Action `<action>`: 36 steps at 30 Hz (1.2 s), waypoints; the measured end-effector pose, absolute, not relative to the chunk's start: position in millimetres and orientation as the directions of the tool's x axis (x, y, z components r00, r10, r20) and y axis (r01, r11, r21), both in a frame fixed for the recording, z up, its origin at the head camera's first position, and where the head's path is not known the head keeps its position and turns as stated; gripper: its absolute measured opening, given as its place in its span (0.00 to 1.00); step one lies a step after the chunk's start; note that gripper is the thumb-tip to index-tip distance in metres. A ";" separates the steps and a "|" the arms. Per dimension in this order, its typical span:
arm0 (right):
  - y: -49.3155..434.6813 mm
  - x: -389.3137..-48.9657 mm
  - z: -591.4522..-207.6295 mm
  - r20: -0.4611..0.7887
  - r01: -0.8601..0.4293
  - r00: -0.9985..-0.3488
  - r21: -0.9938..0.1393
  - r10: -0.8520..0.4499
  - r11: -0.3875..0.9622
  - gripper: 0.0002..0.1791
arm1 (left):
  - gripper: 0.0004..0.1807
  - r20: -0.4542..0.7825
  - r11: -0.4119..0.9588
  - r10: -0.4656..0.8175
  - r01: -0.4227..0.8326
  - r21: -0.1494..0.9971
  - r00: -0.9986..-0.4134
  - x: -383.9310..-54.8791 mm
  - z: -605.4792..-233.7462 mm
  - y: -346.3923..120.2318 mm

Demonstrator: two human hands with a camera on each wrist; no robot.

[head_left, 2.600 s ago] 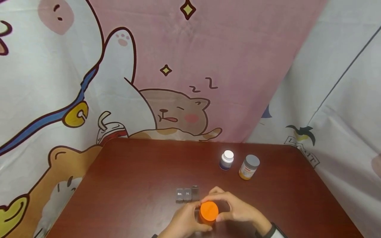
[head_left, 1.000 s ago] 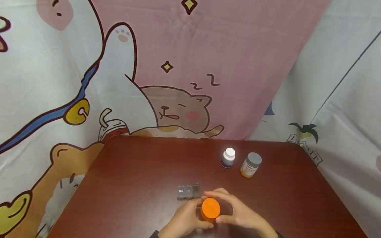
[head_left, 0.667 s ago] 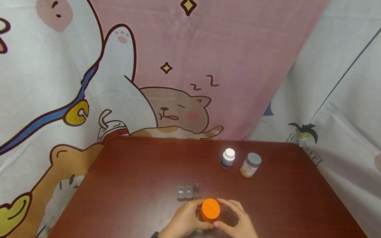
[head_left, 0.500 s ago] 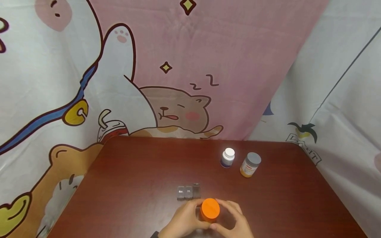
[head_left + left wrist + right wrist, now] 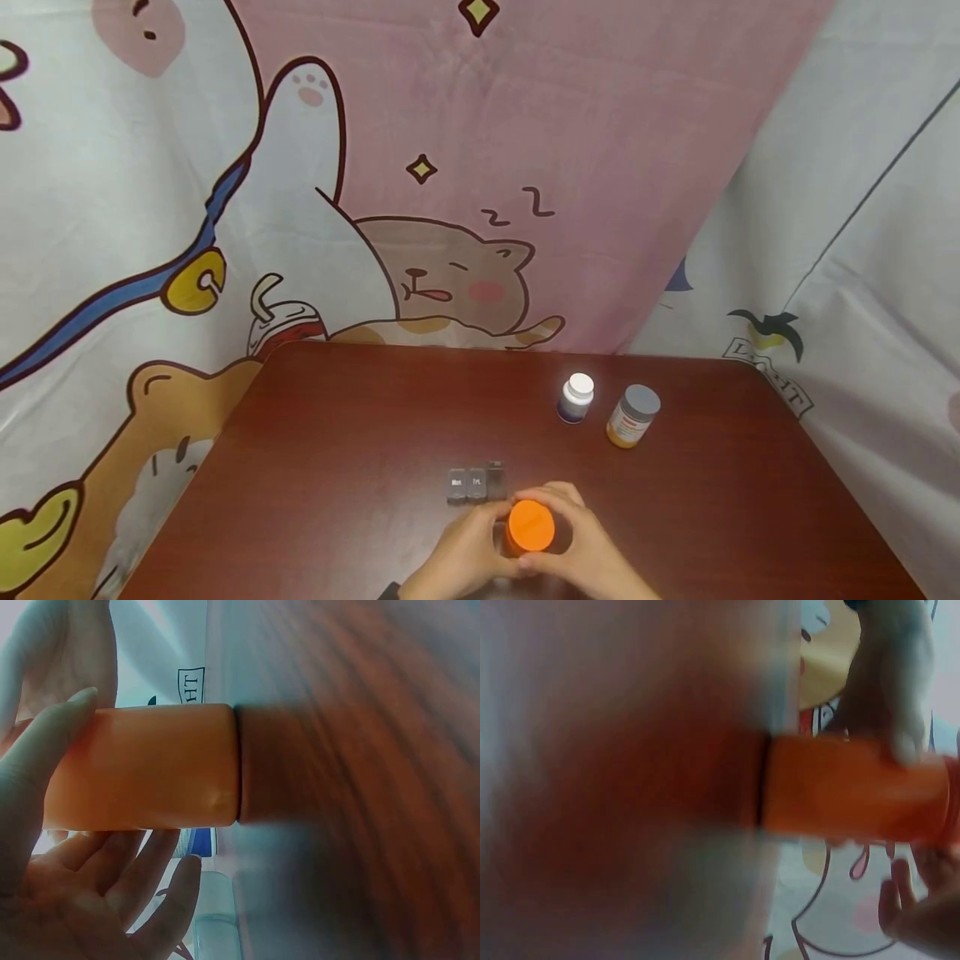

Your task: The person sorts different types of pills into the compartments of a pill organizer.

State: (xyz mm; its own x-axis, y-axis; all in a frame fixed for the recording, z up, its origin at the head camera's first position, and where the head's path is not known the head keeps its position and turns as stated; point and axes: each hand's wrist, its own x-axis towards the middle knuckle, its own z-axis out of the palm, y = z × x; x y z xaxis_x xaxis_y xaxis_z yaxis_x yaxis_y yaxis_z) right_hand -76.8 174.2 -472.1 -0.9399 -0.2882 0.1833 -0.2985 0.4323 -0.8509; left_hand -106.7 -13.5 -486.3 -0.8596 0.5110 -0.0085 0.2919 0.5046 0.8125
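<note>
An orange bottle (image 5: 150,769) stands upright on the table in both wrist views, its flat orange lid (image 5: 531,525) facing up in the head view. My left hand (image 5: 467,552) grips the bottle from the left, thumb in front and fingers behind. From the right, my right hand (image 5: 587,543) holds the lid, its thumb at the near side and fingers curled round the far side. Just beyond the hands lies a dark grey pill organizer (image 5: 476,485); "Mon." and "Fri." are printed on two of its lids, and the compartment at its right end seems to have its lid raised.
Toward the back right of the brown table (image 5: 337,442) stand a white-capped bottle (image 5: 576,398) and a grey-lidded jar (image 5: 633,417) with a yellowish base. A cartoon-printed cloth (image 5: 600,167) hangs behind and beside the table.
My right hand has shifted round the lid: its fingers drew back to the right side, then reached over the far side again. My left hand and the bottle have stayed in place.
</note>
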 end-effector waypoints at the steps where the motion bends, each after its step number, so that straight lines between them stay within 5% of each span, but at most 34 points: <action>1: 176.3 -79.7 -470.9 0.198 -0.329 -0.925 -0.844 -0.323 0.423 0.33 | 0.36 -0.008 0.509 0.508 0.293 0.809 -0.861 -106.4 -486.1 -13.4; 10: 183.3 -91.8 -459.3 0.439 -0.674 -0.727 -0.607 -0.528 0.422 0.36 | 0.37 0.012 0.518 0.510 0.319 0.794 -0.860 -106.1 -487.5 -12.3; 18: 178.5 -87.4 -441.9 0.303 -0.622 -0.771 -0.548 -0.560 0.560 0.29 | 0.38 0.029 0.524 0.510 0.337 0.782 -0.860 -105.7 -486.8 -13.4; 32: 181.8 -89.7 -420.7 0.290 -0.758 -0.629 -0.436 -0.721 0.485 0.38 | 0.32 0.085 0.498 0.523 0.384 0.778 -0.848 -105.5 -488.8 -13.0; 36: 184.2 -89.4 -413.7 0.288 -0.752 -0.639 -0.430 -0.714 0.500 0.36 | 0.33 0.063 0.505 0.516 0.363 0.783 -0.854 -105.8 -488.5 -12.8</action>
